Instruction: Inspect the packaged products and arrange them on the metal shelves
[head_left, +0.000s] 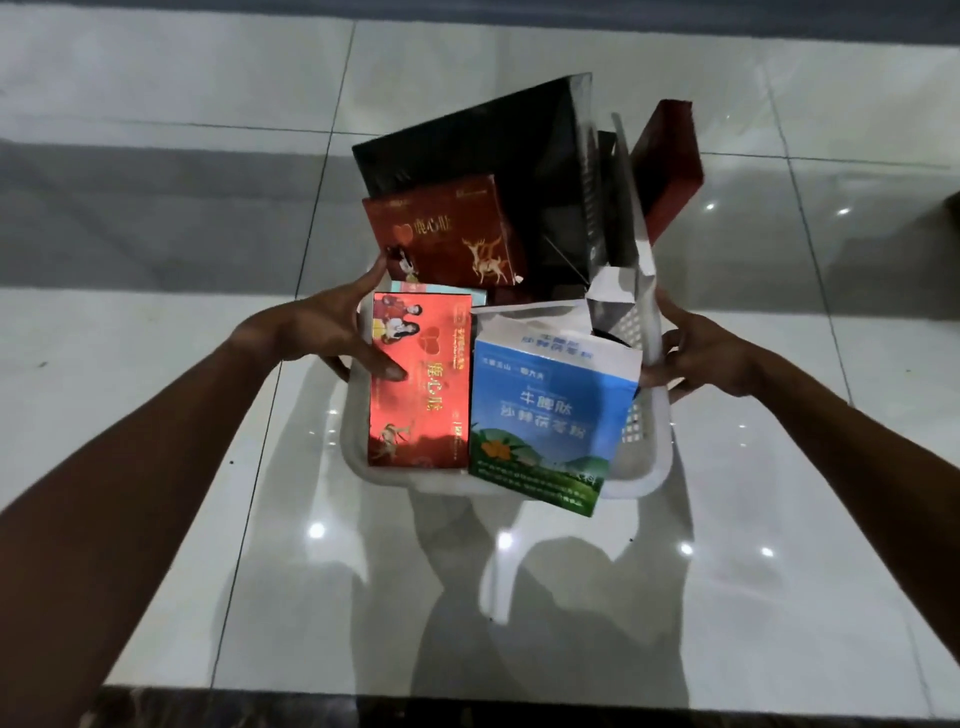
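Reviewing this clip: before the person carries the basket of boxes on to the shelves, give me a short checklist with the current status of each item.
1. Left hand on the basket: ok, it holds the left side, thumb lying on the bright red box.
2. Right hand on the basket: ok, fingers at the right rim.
3. Blue box seated: not ok, it tilts and overhangs the near rim.
4. Black box stable: not ok, it sticks up well above the rim, leaning.
5. Dark red box inside: cannot tell, it leans out past the far right side.
6. Shelves in reach: cannot tell, none in view; only tiled floor.
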